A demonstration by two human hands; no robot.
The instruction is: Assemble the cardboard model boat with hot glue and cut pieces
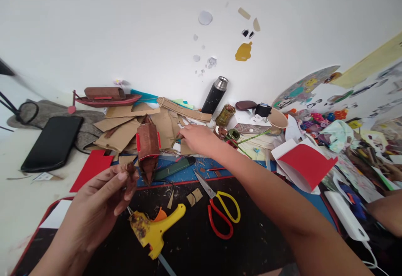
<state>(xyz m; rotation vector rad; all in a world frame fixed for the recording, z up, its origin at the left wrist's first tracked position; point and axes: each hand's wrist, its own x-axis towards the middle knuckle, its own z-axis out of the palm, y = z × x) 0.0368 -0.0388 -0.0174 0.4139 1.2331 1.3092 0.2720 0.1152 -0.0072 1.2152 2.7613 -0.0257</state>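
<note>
My left hand [106,192] pinches a small brown piece [130,169] between thumb and fingers, at the lower left. My right hand [197,140] reaches across to the pile of cardboard scraps [168,125]; its fingertips touch down among the scraps, and what they hold, if anything, is hidden. Between the hands stands a brown boat model [148,146] with red strips on its sides. Below it lies a yellow glue gun [153,230], close to my left hand. Scissors [212,194] with one red and one yellow handle lie open on the dark mat.
A black phone [52,142] and red card [91,169] lie left. Behind are a second boat [106,98] and a black flask [215,96]. A green cutter [174,168] lies beyond the scissors. Folded red paper [307,165] and a white power strip [345,215] are right.
</note>
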